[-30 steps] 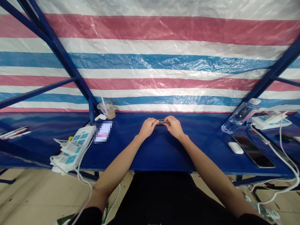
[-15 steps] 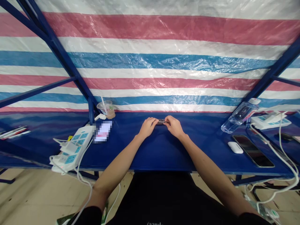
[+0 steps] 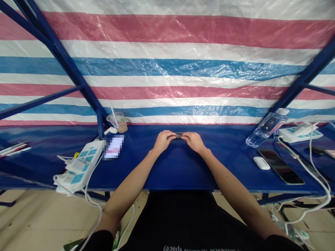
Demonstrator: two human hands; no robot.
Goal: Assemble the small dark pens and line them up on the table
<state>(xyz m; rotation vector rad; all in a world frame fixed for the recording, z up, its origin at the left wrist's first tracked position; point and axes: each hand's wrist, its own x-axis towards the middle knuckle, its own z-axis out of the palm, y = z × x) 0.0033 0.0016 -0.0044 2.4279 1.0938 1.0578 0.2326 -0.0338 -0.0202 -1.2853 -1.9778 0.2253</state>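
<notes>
Between my hands, near the far side of the blue table, lies a short, slim dark object (image 3: 179, 135) with lighter streaks. It may be several thin pieces side by side; its exact kind is too small to make out. My left hand (image 3: 163, 140) pinches its left end with thumb and fingers. At the opposite end, my right hand (image 3: 193, 140) grips it in the same way. Both hands rest low over the tabletop, and their fingers cover the object's ends.
A power strip (image 3: 81, 167), a phone with a blurred screen (image 3: 113, 147) and a plastic cup with straw (image 3: 120, 123) stand left. On the right are a water bottle (image 3: 265, 129), a white earbud case (image 3: 261, 163), a dark phone (image 3: 282, 166) and another power strip (image 3: 300, 134) with cables.
My right hand's fingers have shifted slightly left and down along the dark object, closer to my left hand. My left thumb has straightened a little. The view has moved slightly.
</notes>
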